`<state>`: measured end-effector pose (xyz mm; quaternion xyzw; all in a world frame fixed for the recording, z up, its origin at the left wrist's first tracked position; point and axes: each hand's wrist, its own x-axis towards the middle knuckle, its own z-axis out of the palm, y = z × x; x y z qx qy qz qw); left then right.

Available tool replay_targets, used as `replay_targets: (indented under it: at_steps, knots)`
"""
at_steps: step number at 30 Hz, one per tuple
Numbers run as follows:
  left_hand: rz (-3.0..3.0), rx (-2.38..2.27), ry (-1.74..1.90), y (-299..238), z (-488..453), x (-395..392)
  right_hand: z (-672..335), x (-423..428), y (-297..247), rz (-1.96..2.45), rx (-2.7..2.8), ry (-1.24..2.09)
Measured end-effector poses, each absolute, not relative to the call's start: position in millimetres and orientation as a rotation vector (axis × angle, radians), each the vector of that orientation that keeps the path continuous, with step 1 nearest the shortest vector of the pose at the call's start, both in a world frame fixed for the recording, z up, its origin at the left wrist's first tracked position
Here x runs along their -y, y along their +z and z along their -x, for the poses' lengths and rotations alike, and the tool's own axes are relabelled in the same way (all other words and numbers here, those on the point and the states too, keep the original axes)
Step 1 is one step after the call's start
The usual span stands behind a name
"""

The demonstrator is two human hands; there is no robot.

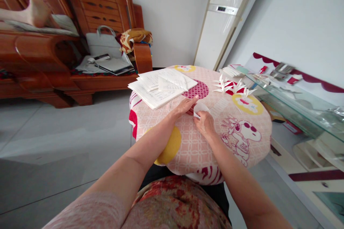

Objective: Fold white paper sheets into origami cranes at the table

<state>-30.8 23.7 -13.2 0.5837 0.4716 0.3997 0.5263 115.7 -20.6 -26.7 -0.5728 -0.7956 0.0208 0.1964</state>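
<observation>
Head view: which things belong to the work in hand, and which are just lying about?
In use, or likely so:
- white paper piece, pinched by the right hand, left hand close by
- written sheets, stacked
- folded paper shapes, probably

Lying about:
- grey bag
- brown patterned cloth

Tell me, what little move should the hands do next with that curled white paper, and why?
I'd probably press the curled white paper down against the patterned cloth. The right hand holds it, it curves up instead of lying flat, and the left hand is close beside it, so it could perhaps help steady it.
</observation>
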Motion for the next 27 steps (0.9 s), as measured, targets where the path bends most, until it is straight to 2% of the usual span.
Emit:
replay_targets:
  at_steps: [4, 11, 19, 27]
  knots:
    - [-1.728, -1.209, 0.965, -19, 31, -23, -124, 21, -27, 1.479, 2.103, 0.146]
    - [-1.844, -1.296, 0.960, -19, 30, -21, -137, 23, -27, 1.382, 1.825, -0.033]
    - [-1.979, -1.421, 0.972, -11, 23, -10, -145, 4, -34, 1.720, 1.831, 0.063]
    - [-2.074, -1.577, 0.901, -11, 14, -7, -151, -8, -40, 1.685, 1.860, 0.143]
